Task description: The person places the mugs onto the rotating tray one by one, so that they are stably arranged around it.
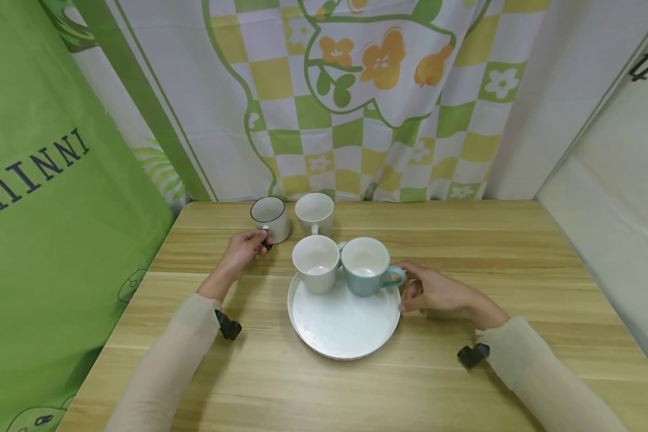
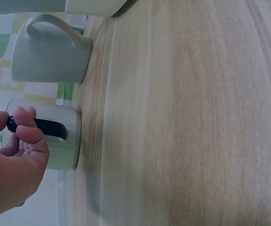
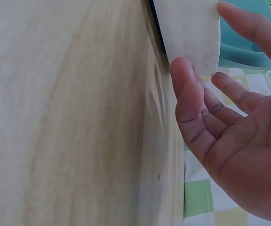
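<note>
My left hand (image 1: 244,253) pinches the black handle (image 2: 51,128) of a white mug (image 1: 279,229) with a dark rim, which stands at the back left of the table. My right hand (image 1: 437,289) is at the right side of a round white tray (image 1: 342,333), its fingertips (image 3: 182,68) against the outside of the tray wall. A light-blue mug (image 1: 363,282) stands on the tray, its handle just beside that hand. Left of it on the tray is a plain white mug (image 1: 315,277). Another white mug (image 1: 324,223) stands behind the tray, handle facing me.
The wooden table (image 1: 464,384) carries all the mugs and the tray. A checked, flower-printed curtain (image 1: 351,132) hangs along its back edge. Green cloth (image 1: 43,252) hangs on the left, and a white sheet (image 1: 621,198) on the right.
</note>
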{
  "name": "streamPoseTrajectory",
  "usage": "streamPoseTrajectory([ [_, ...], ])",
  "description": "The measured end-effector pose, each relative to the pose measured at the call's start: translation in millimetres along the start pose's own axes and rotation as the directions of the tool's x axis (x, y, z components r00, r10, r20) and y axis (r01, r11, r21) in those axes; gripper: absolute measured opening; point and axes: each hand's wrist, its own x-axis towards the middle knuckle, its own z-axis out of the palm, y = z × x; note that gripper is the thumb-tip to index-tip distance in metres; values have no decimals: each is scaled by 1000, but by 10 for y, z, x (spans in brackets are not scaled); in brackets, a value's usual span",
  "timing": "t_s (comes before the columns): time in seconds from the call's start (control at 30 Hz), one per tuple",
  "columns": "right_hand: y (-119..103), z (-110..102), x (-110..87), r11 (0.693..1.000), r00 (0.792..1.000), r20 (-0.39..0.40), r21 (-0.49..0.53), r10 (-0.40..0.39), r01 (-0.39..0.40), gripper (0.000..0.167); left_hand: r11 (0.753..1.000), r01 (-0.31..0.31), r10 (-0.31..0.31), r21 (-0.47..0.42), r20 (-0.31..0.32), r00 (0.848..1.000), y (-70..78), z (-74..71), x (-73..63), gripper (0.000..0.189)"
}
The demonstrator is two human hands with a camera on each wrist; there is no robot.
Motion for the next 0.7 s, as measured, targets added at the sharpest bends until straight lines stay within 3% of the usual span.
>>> streamPoseTrajectory([
  [0.37, 17, -3, 3, 1000, 1000, -4, -1, -9, 9, 85, 999, -3, 2, -47, -24, 1000, -15, 9, 3, 40],
  [0.7, 19, -11, -2, 1000, 1000, 6, 3, -11, 11, 86, 995, 30, -35, -96, -54, 998, -11, 13, -38, 40],
])
